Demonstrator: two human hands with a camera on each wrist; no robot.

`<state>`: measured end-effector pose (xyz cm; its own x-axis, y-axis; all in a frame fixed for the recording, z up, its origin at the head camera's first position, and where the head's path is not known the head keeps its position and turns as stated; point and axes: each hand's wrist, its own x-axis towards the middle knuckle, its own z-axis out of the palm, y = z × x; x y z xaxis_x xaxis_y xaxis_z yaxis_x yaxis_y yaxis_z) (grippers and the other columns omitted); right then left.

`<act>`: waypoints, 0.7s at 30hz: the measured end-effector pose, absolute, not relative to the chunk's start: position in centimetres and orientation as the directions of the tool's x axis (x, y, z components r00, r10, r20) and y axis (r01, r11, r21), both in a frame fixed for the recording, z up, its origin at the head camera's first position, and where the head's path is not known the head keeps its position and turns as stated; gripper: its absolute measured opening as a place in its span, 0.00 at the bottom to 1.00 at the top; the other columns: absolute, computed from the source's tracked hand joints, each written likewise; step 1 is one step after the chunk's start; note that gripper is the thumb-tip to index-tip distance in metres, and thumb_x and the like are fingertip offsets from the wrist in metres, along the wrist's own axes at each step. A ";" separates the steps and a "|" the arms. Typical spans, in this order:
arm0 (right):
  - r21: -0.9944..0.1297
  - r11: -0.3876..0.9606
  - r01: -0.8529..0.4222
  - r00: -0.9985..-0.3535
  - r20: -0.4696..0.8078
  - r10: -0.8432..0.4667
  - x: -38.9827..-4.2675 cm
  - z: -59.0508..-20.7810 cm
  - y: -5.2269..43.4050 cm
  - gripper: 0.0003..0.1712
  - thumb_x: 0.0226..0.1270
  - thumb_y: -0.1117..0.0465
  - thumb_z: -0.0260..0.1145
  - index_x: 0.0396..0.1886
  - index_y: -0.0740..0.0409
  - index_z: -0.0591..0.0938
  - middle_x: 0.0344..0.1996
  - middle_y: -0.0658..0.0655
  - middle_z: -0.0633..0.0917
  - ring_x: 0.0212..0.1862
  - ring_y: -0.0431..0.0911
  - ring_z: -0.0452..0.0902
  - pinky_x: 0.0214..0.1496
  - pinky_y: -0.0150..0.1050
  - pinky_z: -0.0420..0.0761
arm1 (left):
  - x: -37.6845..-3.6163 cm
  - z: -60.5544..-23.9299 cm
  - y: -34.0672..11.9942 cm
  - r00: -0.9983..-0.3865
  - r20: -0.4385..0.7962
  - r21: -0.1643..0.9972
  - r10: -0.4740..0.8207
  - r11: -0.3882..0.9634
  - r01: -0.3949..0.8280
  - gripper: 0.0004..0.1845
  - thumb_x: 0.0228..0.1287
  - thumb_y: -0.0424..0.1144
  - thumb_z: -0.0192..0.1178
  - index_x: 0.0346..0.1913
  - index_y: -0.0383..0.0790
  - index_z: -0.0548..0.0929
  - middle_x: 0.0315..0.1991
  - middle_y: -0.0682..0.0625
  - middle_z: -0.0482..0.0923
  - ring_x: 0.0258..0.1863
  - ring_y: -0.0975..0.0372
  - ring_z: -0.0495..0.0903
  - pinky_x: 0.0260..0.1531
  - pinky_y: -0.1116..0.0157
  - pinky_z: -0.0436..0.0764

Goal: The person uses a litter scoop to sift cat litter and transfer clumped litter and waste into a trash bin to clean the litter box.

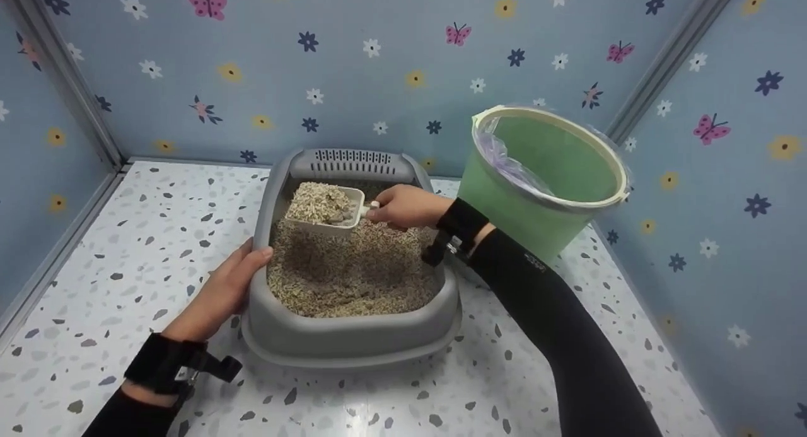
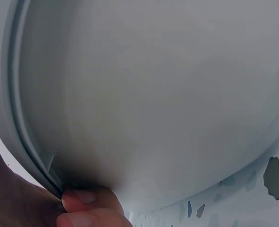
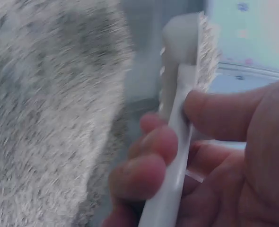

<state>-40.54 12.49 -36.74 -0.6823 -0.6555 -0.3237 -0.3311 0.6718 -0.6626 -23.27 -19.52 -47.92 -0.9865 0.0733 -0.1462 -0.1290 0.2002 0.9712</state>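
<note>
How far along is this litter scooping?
Midway. The right hand holds a scoop already heaped with litter, raised above the litter box, which the left hand steadies. Still left: emptying it into the green bin, whose visible inside looks empty.

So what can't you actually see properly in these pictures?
- Bin bottom: head view, its own wall hides it.
- Dark lumps in scoop: head view, too small to identify.
- Litter: right wrist view, motion-blurred.
- Litter box: left wrist view, too close, only its outer wall shows.
</note>
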 end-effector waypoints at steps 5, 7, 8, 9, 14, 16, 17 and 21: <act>-0.699 0.637 -0.326 -0.720 -0.252 -0.646 -39.8 -36.0 12.8 0.20 0.89 0.51 0.65 0.30 0.49 0.79 0.18 0.46 0.71 0.22 0.40 0.64 0.31 0.35 0.68 | -23.2 -48.2 -19.8 -0.987 -0.145 0.967 0.068 0.219 -0.127 0.47 0.85 0.70 0.48 0.93 0.55 0.45 0.68 0.27 0.78 0.50 0.45 0.89 0.46 0.51 0.90; -0.703 0.629 -0.333 -0.724 -0.237 -0.648 -39.6 -35.7 13.0 0.20 0.89 0.50 0.65 0.30 0.50 0.80 0.18 0.46 0.71 0.22 0.39 0.65 0.30 0.34 0.69 | -23.1 -48.2 -19.8 -0.987 -0.149 0.965 0.067 0.227 -0.130 0.47 0.85 0.71 0.47 0.93 0.55 0.44 0.68 0.27 0.78 0.48 0.46 0.89 0.45 0.51 0.89; -0.703 0.626 -0.337 -0.727 -0.229 -0.648 -39.4 -35.5 13.1 0.19 0.89 0.50 0.64 0.31 0.50 0.80 0.18 0.46 0.71 0.22 0.39 0.65 0.30 0.34 0.68 | -23.1 -48.2 -19.8 -0.986 -0.153 0.963 0.067 0.233 -0.133 0.47 0.85 0.71 0.47 0.93 0.56 0.44 0.68 0.27 0.77 0.48 0.46 0.89 0.45 0.51 0.89; -0.704 0.625 -0.339 -0.732 -0.221 -0.645 -39.3 -35.3 13.3 0.19 0.89 0.50 0.64 0.31 0.49 0.81 0.18 0.45 0.72 0.22 0.39 0.65 0.30 0.34 0.68 | -23.1 -48.2 -19.9 -0.986 -0.152 0.962 0.068 0.238 -0.132 0.48 0.84 0.71 0.47 0.93 0.55 0.44 0.69 0.27 0.76 0.48 0.46 0.89 0.45 0.51 0.88; -0.702 0.624 -0.343 -0.747 -0.199 -0.634 -38.7 -34.5 14.3 0.18 0.88 0.48 0.64 0.33 0.49 0.82 0.19 0.45 0.71 0.22 0.39 0.64 0.29 0.34 0.67 | -23.2 -48.1 -19.9 -0.986 -0.151 0.957 0.064 0.261 -0.129 0.48 0.84 0.72 0.46 0.93 0.55 0.44 0.72 0.27 0.73 0.49 0.47 0.87 0.47 0.53 0.86; -0.696 0.628 -0.348 -0.753 -0.192 -0.630 -38.6 -34.2 14.8 0.19 0.88 0.46 0.64 0.33 0.48 0.82 0.19 0.45 0.71 0.22 0.39 0.63 0.29 0.35 0.66 | -23.2 -48.0 -19.9 -0.987 -0.150 0.958 0.064 0.257 -0.129 0.48 0.84 0.72 0.46 0.93 0.54 0.44 0.69 0.27 0.75 0.47 0.48 0.88 0.47 0.54 0.86; -0.694 0.629 -0.350 -0.755 -0.187 -0.628 -38.5 -34.1 15.0 0.20 0.88 0.45 0.64 0.33 0.48 0.82 0.19 0.45 0.71 0.22 0.40 0.62 0.29 0.35 0.65 | -23.2 -48.0 -19.9 -0.987 -0.150 0.957 0.063 0.260 -0.129 0.48 0.84 0.72 0.46 0.93 0.54 0.44 0.69 0.28 0.76 0.47 0.48 0.88 0.46 0.54 0.86; -0.705 0.610 -0.363 -0.767 -0.146 -0.625 -38.3 -33.6 16.1 0.19 0.88 0.45 0.65 0.34 0.48 0.85 0.20 0.45 0.71 0.22 0.39 0.62 0.26 0.34 0.63 | -23.4 -48.0 -19.7 -0.988 -0.139 0.963 0.071 0.243 -0.118 0.48 0.85 0.71 0.47 0.93 0.53 0.43 0.70 0.26 0.75 0.50 0.45 0.88 0.49 0.53 0.87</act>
<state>-38.25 16.07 -33.60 -0.7668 -0.6251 -0.1460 -0.3629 0.6097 -0.7047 -23.36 -19.72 -47.95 -0.9878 0.0711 -0.1387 -0.1177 0.2425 0.9630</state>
